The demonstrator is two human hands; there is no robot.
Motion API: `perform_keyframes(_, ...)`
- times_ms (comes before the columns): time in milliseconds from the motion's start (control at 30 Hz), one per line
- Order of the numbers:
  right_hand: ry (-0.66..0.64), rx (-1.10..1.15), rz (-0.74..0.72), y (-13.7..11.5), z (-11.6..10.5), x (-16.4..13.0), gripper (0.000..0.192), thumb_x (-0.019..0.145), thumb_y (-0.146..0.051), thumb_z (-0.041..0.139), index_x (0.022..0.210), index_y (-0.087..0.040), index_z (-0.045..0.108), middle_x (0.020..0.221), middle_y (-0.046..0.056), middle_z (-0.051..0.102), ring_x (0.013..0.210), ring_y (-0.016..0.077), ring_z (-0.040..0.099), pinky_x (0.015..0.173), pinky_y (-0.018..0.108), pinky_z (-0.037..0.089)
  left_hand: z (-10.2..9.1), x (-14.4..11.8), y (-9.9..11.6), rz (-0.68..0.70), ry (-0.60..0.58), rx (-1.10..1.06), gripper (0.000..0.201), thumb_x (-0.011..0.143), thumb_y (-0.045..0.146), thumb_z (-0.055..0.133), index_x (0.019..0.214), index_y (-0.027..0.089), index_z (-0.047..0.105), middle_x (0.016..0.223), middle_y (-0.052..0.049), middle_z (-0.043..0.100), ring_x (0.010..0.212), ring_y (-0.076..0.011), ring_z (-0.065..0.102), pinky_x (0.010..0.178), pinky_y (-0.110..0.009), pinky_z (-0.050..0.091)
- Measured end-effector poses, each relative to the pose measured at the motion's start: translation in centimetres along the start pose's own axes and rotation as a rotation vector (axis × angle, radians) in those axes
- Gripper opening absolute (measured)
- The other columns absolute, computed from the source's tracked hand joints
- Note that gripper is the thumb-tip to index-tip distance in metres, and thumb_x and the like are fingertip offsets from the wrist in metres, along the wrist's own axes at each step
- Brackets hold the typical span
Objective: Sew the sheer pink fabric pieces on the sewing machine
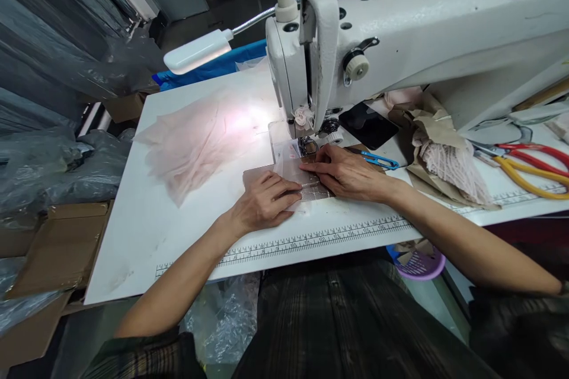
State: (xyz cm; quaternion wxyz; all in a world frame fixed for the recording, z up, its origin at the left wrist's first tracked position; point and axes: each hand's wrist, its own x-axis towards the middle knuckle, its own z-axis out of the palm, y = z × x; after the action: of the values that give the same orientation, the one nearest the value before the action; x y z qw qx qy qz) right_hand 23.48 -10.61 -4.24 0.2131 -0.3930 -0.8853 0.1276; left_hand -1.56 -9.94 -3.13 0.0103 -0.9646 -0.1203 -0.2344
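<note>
A strip of sheer pale fabric (291, 167) lies under the presser foot (306, 147) of a white sewing machine (422, 23). My left hand (268, 200) rests on the near left part of the fabric, its fingers stretched out and lying on it. Close to the presser foot, my right hand (344, 174) pinches the fabric's right side between thumb and fingers; the fingertips partly hide it. Beneath both hands is the brownish metal plate (255, 176) of the machine bed. A small pale fabric flower (303, 117) hangs on the machine head.
Sheer pink fabric (191, 136) spreads over the table's left side under a lit lamp (198, 52). Right of my hands are a blue thread snipper (377, 160), a black phone (368, 124), lace (448, 160) on brown paper and scissors (533, 172). A printed ruler (306, 243) runs along the front edge.
</note>
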Motion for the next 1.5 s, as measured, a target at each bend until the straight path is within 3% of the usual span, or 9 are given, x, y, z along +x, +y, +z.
perform_keyframes(567,0.038,-0.045,0.01,-0.4,0.4,-0.5,0.041,0.094,-0.018,0.042,0.13,-0.017,0.061,0.106,0.015,0.054,0.096,0.0264,0.051,0.085,0.042,0.048,0.1,0.0,-0.1,0.026,-0.011,0.011,0.015,0.094,0.026,0.052,0.101,0.017,0.063,0.103,-0.007,0.072,0.082,-0.0173,0.064,0.068,-0.032,0.048)
perform_keyframes(767,0.003,0.029,0.038,-0.5,0.0,-1.1,0.045,0.094,-0.019,0.042,0.137,-0.025,0.055,0.11,0.012,0.055,0.101,0.0243,0.052,0.093,0.042,0.047,0.1,-0.1,0.1,-0.002,-0.033,0.018,0.016,0.094,0.026,0.051,0.098,0.017,0.064,0.104,-0.008,0.072,0.081,-0.0175,0.063,0.071,-0.034,0.049)
perform_keyframes(1000,-0.053,-0.029,-0.025,-1.3,-0.6,-1.6,0.04,0.092,-0.02,0.051,0.128,-0.029,0.064,0.113,0.012,0.055,0.109,0.0304,0.048,0.092,0.047,0.046,0.1,-0.1,0.1,0.015,-0.014,0.027,0.017,0.094,0.025,0.051,0.1,0.016,0.063,0.104,-0.009,0.071,0.081,-0.0188,0.061,0.07,-0.034,0.048)
perform_keyframes(1333,0.047,0.098,0.057,-0.7,-0.3,-1.6,0.044,0.094,-0.015,0.041,0.134,-0.019,0.058,0.111,0.012,0.058,0.102,0.0236,0.055,0.094,0.04,0.047,0.2,-0.1,0.1,0.01,0.012,0.029,0.014,0.093,0.025,0.055,0.1,0.016,0.063,0.105,-0.008,0.072,0.079,-0.0173,0.062,0.07,-0.033,0.047)
perform_keyframes(1500,0.004,0.046,0.012,-1.0,-0.3,-1.6,0.041,0.094,-0.019,0.046,0.131,-0.024,0.061,0.114,0.012,0.055,0.107,0.0255,0.051,0.095,0.042,0.046,0.2,-0.1,0.0,0.017,0.009,0.022,0.018,0.095,0.026,0.05,0.103,0.016,0.062,0.105,-0.009,0.072,0.08,-0.0183,0.062,0.069,-0.034,0.047)
